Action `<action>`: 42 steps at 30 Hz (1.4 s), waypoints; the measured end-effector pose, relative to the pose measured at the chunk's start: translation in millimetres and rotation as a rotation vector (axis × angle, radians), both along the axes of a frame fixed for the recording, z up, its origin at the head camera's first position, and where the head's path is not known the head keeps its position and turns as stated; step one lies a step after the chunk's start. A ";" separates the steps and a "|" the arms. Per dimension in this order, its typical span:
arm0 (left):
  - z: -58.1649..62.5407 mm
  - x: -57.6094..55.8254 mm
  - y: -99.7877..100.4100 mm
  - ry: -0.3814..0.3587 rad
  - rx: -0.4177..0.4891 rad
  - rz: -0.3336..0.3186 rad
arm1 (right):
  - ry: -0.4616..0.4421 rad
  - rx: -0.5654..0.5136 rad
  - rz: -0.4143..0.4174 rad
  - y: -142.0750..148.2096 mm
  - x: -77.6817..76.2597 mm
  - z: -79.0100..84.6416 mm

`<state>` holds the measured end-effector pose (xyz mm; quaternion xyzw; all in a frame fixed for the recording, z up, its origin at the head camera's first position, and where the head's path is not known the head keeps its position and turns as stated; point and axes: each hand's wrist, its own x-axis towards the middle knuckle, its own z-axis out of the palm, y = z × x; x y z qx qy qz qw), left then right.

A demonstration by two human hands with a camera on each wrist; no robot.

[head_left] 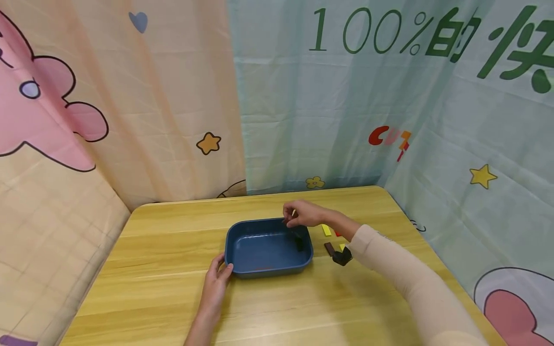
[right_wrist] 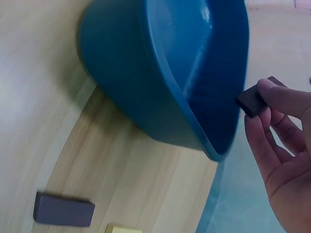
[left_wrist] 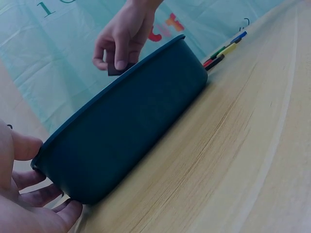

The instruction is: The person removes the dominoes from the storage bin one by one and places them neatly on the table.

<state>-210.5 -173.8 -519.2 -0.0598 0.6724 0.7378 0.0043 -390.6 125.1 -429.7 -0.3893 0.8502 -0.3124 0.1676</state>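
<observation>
A blue rectangular plastic basin (head_left: 268, 275) stands on the table. My left hand (head_left: 216, 273) grips its front left corner, thumb at the rim and fingers against the outer wall. Over the back right part of the basin, my right hand (head_left: 305, 214) pinches a small dark brown block (right_wrist: 252, 100) between thumb and fingertips. In the left wrist view that block (left_wrist: 116, 71) shows just above the rim. Another dark brown block (right_wrist: 64, 209) lies on the table right of the basin, near a yellow block (head_left: 326, 230).
More small blocks lie right of the basin, among them a red block (head_left: 338, 234), partly behind the right forearm, and a blue block (left_wrist: 239, 37). The wooden table (head_left: 164, 240) is bordered by printed curtains (head_left: 182, 96) at the back and sides.
</observation>
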 end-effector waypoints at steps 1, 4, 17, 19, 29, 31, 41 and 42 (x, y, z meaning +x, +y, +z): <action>0.2 -0.1 0.0 0.001 0.001 -0.001 | -0.008 -0.012 -0.015 3.0 1.3 2.2; 0.5 -0.4 -0.1 0.000 0.006 -0.008 | -0.026 -0.050 -0.062 13.7 6.7 8.2; -1.3 -1.0 -1.2 -0.002 0.033 0.006 | 0.002 -0.079 -0.200 58.4 36.3 15.5; -1.6 -0.8 -1.3 -0.003 0.033 0.000 | 0.022 -0.080 -0.215 63.2 41.4 14.9; 0.6 -0.2 0.2 0.009 0.017 -0.006 | 0.005 -0.172 -0.287 90.0 67.3 -9.5; 0.0 0.1 0.9 0.008 0.020 -0.003 | -0.011 -0.200 -0.310 96.2 73.0 -16.2; 0.5 0.3 2.6 0.013 0.014 0.020 | -0.148 -0.276 -0.401 118.3 101.5 -44.8; 0.5 0.3 2.8 0.012 0.016 0.020 | -0.159 -0.272 -0.405 120.0 103.8 -47.7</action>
